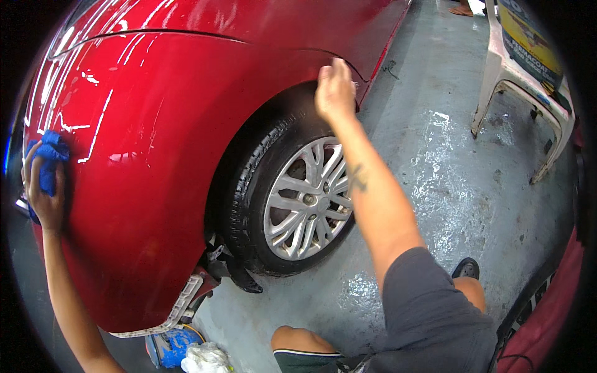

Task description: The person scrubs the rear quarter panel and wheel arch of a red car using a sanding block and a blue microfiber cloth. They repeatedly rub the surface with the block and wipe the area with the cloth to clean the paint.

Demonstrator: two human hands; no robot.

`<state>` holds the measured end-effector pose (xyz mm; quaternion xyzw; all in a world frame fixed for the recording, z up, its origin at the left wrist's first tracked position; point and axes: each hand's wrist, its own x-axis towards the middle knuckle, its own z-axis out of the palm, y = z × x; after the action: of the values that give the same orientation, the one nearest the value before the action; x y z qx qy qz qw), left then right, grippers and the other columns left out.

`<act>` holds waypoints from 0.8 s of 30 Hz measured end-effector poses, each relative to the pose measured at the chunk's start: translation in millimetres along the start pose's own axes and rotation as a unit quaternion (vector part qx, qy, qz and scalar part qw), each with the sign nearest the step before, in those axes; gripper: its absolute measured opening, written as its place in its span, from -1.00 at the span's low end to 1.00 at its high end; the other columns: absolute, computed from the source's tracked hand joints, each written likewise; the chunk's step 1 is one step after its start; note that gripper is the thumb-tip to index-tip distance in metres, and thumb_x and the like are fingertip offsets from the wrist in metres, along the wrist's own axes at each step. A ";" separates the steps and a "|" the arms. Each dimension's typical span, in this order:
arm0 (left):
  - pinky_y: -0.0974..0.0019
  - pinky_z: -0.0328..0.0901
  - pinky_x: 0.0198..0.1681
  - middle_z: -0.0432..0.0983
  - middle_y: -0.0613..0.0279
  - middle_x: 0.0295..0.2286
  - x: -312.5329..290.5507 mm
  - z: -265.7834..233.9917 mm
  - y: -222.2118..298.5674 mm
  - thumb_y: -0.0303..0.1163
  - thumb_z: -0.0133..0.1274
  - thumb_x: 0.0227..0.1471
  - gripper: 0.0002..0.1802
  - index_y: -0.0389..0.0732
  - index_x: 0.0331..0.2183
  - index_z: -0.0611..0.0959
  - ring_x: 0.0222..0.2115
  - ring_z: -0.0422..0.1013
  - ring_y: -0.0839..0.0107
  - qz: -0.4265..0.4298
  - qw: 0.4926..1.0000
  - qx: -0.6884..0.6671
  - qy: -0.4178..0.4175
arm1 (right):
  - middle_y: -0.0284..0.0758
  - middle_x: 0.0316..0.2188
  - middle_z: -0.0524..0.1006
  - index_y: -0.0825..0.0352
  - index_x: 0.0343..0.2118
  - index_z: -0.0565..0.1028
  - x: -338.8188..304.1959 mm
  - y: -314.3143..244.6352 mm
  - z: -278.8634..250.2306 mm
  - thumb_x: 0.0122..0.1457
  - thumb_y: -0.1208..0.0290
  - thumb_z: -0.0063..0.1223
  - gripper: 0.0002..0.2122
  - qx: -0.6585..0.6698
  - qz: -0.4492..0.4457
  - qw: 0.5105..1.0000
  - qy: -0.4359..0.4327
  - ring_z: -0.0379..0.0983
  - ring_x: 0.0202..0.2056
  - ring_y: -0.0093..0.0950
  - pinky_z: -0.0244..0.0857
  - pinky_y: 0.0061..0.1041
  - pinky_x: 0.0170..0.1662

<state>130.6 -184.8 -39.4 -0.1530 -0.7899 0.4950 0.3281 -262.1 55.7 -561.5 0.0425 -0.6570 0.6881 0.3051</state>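
At the far left, my left hand point(47, 196) is closed around a bunched blue cloth point(51, 168), which rests against the glossy red car body point(155, 105). My right hand point(336, 93) is by the rear upper edge of the wheel arch, above the tyre point(249, 193). Its fingertips point away from me and are smeared by motion. Whether anything is under them cannot be made out. Below that forearm sits the silver alloy wheel point(311, 199), partly covered by it. The paint near the arch looks hazier than the shiny fender further left.
A worn white plastic chair point(528, 93) stands at the upper right, holding a printed container point(528, 46). Wet patches mark the grey floor point(435, 180). A blue container point(171, 347) and crumpled white plastic point(207, 359) lie below the car's bumperless corner. Another person's foot point(461, 10) shows at the top.
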 end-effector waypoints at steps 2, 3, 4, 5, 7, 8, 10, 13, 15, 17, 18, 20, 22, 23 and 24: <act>-0.10 0.28 0.38 0.57 -0.01 0.23 1.7 -2.2 0.2 -0.41 0.34 0.22 -0.58 -0.31 0.06 0.65 0.28 0.44 -0.10 -0.006 1.000 -0.003 -0.004 | 0.08 0.26 0.46 0.44 0.20 0.45 6.9 6.4 4.5 0.56 0.12 -0.14 -0.56 -0.003 -0.022 0.999 -0.032 0.39 0.31 0.08 0.16 0.20 0.38; -0.10 0.29 0.38 0.57 -0.02 0.23 -6.3 -12.8 -3.4 -0.41 0.35 0.21 -0.58 -0.31 0.06 0.66 0.28 0.44 -0.10 -0.007 1.000 -0.002 -0.021 | 0.09 0.31 0.44 0.45 0.24 0.44 -15.4 -47.5 -4.7 0.56 0.10 -0.13 -0.53 0.013 -0.022 0.995 -0.093 0.36 0.36 0.07 0.14 0.22 0.41; -0.10 0.29 0.38 0.57 -0.03 0.23 -12.7 -15.6 -4.3 -0.41 0.35 0.21 -0.58 -0.31 0.06 0.66 0.27 0.44 -0.11 -0.010 1.000 -0.006 -0.027 | 0.11 0.35 0.41 0.46 0.28 0.43 -37.2 -87.2 -9.2 0.56 0.09 -0.12 -0.49 0.022 -0.025 0.989 -0.146 0.33 0.40 0.06 0.12 0.24 0.43; -0.10 0.29 0.37 0.57 -0.04 0.23 -13.7 -14.0 -5.8 -0.41 0.35 0.21 -0.58 -0.31 0.06 0.66 0.27 0.44 -0.11 -0.004 1.000 -0.018 -0.022 | 0.11 0.40 0.37 0.48 0.33 0.40 -60.8 -108.7 0.8 0.54 0.08 -0.09 -0.46 0.016 -0.092 0.990 -0.102 0.28 0.43 0.05 0.09 0.24 0.46; -0.10 0.29 0.37 0.57 -0.05 0.23 -21.7 -9.4 -6.4 -0.43 0.34 0.23 -0.61 -0.32 0.05 0.65 0.26 0.45 -0.12 -0.012 0.999 -0.033 -0.018 | 0.06 0.45 0.34 0.49 0.41 0.34 -78.0 -121.2 -0.4 0.51 0.07 -0.01 -0.38 0.006 -0.162 0.983 -0.087 0.21 0.48 0.04 0.04 0.22 0.49; -0.10 0.29 0.36 0.57 -0.06 0.22 -22.7 -5.5 -6.3 -0.43 0.33 0.23 -0.62 -0.32 0.04 0.65 0.26 0.45 -0.13 -0.012 0.999 -0.042 -0.018 | 0.04 0.46 0.34 0.47 0.39 0.36 -69.6 -103.6 -5.5 0.51 0.07 -0.03 -0.41 -0.044 -0.182 0.978 -0.093 0.23 0.48 0.02 0.05 0.20 0.50; -0.10 0.30 0.36 0.57 -0.05 0.22 -16.8 -6.0 -7.1 -0.45 0.33 0.24 -0.63 -0.32 0.04 0.65 0.25 0.46 -0.13 -0.024 0.999 -0.039 -0.016 | 0.05 0.41 0.38 0.45 0.36 0.39 -30.0 -52.3 -4.3 0.55 0.09 -0.11 -0.46 -0.033 -0.046 0.991 -0.119 0.28 0.45 0.02 0.11 0.19 0.48; -0.09 0.30 0.35 0.57 -0.04 0.23 -6.4 1.0 -2.1 -0.46 0.31 0.24 -0.64 -0.32 0.03 0.64 0.25 0.46 -0.14 -0.027 0.999 -0.035 -0.006 | 0.03 0.20 0.47 0.44 0.19 0.46 3.2 -22.3 5.3 0.59 0.21 -0.20 -0.61 -0.077 -0.025 0.997 0.003 0.43 0.23 0.05 0.34 0.19 0.22; -0.09 0.30 0.35 0.57 -0.03 0.23 -19.3 -7.6 -5.4 -0.45 0.31 0.25 -0.63 -0.33 0.04 0.65 0.25 0.46 -0.14 -0.034 0.999 -0.035 -0.020 | 0.11 0.35 0.38 0.47 0.33 0.38 -26.1 -83.6 -14.8 0.55 0.13 -0.09 -0.49 -0.004 -0.017 0.982 -0.188 0.29 0.41 0.07 0.18 0.14 0.41; -0.09 0.30 0.35 0.57 -0.03 0.23 -26.0 -6.1 -11.4 -0.44 0.31 0.25 -0.63 -0.33 0.05 0.65 0.25 0.45 -0.14 -0.038 0.998 -0.051 -0.014 | 0.10 0.42 0.34 0.45 0.38 0.35 -63.2 -103.5 1.7 0.51 0.10 -0.01 -0.43 -0.018 -0.148 0.985 -0.088 0.25 0.45 0.03 0.12 0.14 0.44; -0.09 0.30 0.36 0.57 -0.03 0.23 -29.1 -5.1 -13.9 -0.44 0.31 0.25 -0.62 -0.33 0.06 0.65 0.26 0.45 -0.14 -0.039 0.998 -0.055 -0.017 | 0.09 0.44 0.33 0.45 0.39 0.34 -72.7 -106.0 0.8 0.50 0.10 0.00 -0.42 -0.011 -0.171 0.982 -0.084 0.24 0.47 0.00 0.11 0.15 0.44; -0.10 0.29 0.37 0.56 -0.03 0.24 -37.1 -6.3 -19.9 -0.43 0.30 0.26 -0.61 -0.32 0.07 0.65 0.27 0.44 -0.14 -0.041 0.997 -0.064 -0.028 | 0.01 0.38 0.42 0.44 0.34 0.40 -48.7 -77.9 -15.9 0.53 0.06 -0.06 -0.45 -0.011 -0.108 0.979 -0.171 0.27 0.45 -0.03 0.14 0.11 0.45; -0.11 0.28 0.37 0.55 -0.03 0.25 -4.7 20.8 -6.4 -0.43 0.30 0.26 -0.61 -0.32 0.08 0.64 0.28 0.43 -0.14 -0.046 0.996 -0.075 0.023 | 0.04 0.10 0.53 0.43 0.09 0.51 24.4 17.2 8.3 0.53 0.16 -0.09 -0.61 -0.056 -0.091 0.990 0.094 0.47 0.17 0.07 0.29 0.17 0.25; -0.11 0.28 0.38 0.55 -0.03 0.25 -7.0 8.3 -9.4 -0.43 0.30 0.26 -0.60 -0.32 0.08 0.64 0.28 0.43 -0.14 -0.045 0.997 -0.063 0.006 | 0.05 0.10 0.53 0.44 0.08 0.51 14.1 3.9 13.0 0.53 0.18 -0.09 -0.62 -0.032 -0.030 0.999 0.031 0.47 0.18 0.07 0.29 0.17 0.25; -0.11 0.28 0.38 0.55 -0.03 0.25 -15.5 5.3 -11.1 -0.42 0.30 0.27 -0.60 -0.32 0.09 0.64 0.28 0.43 -0.14 -0.048 0.997 -0.062 -0.006 | 0.07 0.10 0.52 0.45 0.08 0.51 5.3 -16.6 7.5 0.53 0.20 -0.08 -0.63 -0.017 0.024 0.999 -0.030 0.47 0.18 0.07 0.29 0.17 0.25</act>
<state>139.4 -202.3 -36.8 -0.1323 -0.8273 0.4297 0.3367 -261.1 49.8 -543.5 0.0419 -0.6779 0.6828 0.2692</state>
